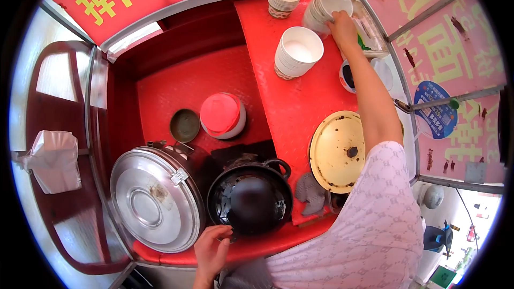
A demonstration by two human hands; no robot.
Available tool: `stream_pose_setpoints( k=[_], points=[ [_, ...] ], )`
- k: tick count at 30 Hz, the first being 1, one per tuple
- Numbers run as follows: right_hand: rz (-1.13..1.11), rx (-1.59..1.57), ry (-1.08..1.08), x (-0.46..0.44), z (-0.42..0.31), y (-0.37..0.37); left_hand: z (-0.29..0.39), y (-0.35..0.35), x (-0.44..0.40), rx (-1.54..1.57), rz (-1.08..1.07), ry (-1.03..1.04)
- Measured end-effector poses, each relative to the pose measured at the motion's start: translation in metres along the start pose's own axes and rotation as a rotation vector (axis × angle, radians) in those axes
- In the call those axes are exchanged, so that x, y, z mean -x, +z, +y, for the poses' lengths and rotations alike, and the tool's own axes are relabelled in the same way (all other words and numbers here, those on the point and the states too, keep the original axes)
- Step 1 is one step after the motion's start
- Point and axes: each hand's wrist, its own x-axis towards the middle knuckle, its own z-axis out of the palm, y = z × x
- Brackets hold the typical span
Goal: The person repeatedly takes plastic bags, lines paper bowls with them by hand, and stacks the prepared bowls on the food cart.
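Observation:
My right hand (342, 28) reaches to the back right, its fingers closed on the rim of a stack of clear plastic bowls (326, 8). Close by stand two stacks of white paper bowls, a larger stack (300, 51) and a smaller stack (282, 1). Low in the view, my left hand (212, 249) is beside the near edge of a black wok (250, 198). Its fingers are loosely bent with the thumb apart, and nothing shows between them. The wok is dark and shiny inside, with a loop handle on its far side.
Left of the wok is a big pot with a metal lid (144, 198). Behind it are a red-lidded container (222, 115) and a small dark bowl (184, 125). A yellow lid (338, 150) and a grey cloth (311, 194) lie right. Signed panels enclose the red counter (284, 112).

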Motion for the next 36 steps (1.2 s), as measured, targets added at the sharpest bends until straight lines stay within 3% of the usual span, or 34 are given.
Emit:
stream_pose_setpoints(
  k=[2,4,8,12,14,18,19,21,23,24,26,27,31,36],
  points=[
    [0.034,0.021,0.01,-0.023,0.002,0.011,0.0,0.0,-0.001,-0.024,0.003,-0.002],
    [-0.145,0.102,0.084,-0.05,0.012,0.021,-0.001,0.001,-0.002,-0.073,0.062,0.024],
    [-0.309,0.177,0.01,-0.087,0.025,0.027,-0.002,0.003,-0.002,-0.053,0.071,0.018],
    [-0.23,0.098,0.01,-0.088,0.023,0.022,0.004,0.002,-0.008,-0.109,0.029,0.037],
    [-0.056,0.237,0.023,-0.064,-0.016,-0.014,0.006,0.0,-0.006,-0.129,0.027,0.05],
    [-0.055,0.184,0.111,-0.02,-0.066,-0.065,0.005,-0.001,-0.003,-0.101,0.045,0.079],
    [-0.311,-0.144,0.174,-0.008,-0.064,-0.061,0.007,0.0,-0.003,-0.094,0.029,0.093],
    [-0.567,-0.472,0.228,0.015,-0.067,-0.06,0.012,0.0,-0.001,-0.083,0.02,0.106],
    [-0.77,-0.806,0.69,0.046,-0.093,-0.071,0.015,0.001,0.001,-0.119,-0.017,0.158],
    [-0.774,-0.804,0.682,0.049,-0.092,-0.068,0.015,0.0,0.003,-0.139,-0.034,0.186],
    [-0.946,-1.159,0.901,0.059,-0.081,-0.051,0.014,0.0,0.007,-0.134,-0.018,0.204],
    [-0.904,-1.248,0.945,0.063,-0.083,-0.046,0.013,-0.002,0.011,-0.153,-0.016,0.225],
    [-0.839,-1.508,0.845,0.076,-0.082,-0.039,0.012,-0.01,0.02,-0.2,0.03,0.256],
    [-1.015,-1.635,0.637,0.083,-0.153,-0.066,0.005,-0.027,0.032,-0.254,0.101,0.291]
  ],
)
